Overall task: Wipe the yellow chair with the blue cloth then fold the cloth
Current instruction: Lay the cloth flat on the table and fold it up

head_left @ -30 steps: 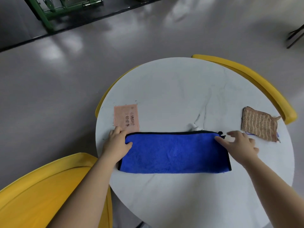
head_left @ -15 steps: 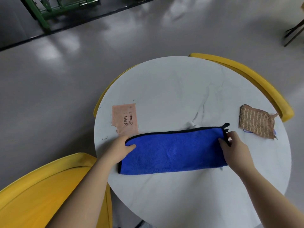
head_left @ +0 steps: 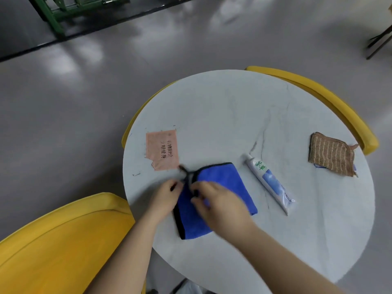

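The blue cloth, edged in black, lies folded over into a short thick rectangle on the round white table, near its left front. My left hand rests at the cloth's left end. My right hand lies across the top of the cloth, fingers pinching its black-trimmed corner next to the left hand. Both hands are motion-blurred. A yellow chair fills the lower left corner, right beside the table.
A white and blue tube lies right of the cloth. A brown striped cloth sits at the table's right edge, a pink label at the left. A second yellow chair curves behind the table. Grey floor surrounds it.
My right hand carried the cloth's right end over to the left end, halving its length. The tube that the cloth hid has come into view.
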### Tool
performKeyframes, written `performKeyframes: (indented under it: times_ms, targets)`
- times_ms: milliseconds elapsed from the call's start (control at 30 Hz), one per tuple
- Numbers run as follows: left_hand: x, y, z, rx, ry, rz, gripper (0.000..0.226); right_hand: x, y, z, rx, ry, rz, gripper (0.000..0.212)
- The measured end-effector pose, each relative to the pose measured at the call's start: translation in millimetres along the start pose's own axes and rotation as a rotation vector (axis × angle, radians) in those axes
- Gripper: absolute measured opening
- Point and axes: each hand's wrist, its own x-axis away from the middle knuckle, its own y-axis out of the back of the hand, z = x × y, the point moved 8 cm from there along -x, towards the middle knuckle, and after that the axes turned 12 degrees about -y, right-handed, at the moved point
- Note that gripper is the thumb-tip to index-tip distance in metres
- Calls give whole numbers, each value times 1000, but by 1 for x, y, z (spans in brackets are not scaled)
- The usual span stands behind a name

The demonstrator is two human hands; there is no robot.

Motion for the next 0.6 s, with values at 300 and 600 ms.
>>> performKeyframes:
  times_ms: [300, 600]
  targets:
    - [2, 8, -4, 64, -83, 51, 25, -5, -16, -96, 41, -440, -346, 27]
    - [8, 8, -11, -371, -306, -128, 35, -6, -34, -127, 174, -581, -198, 65]
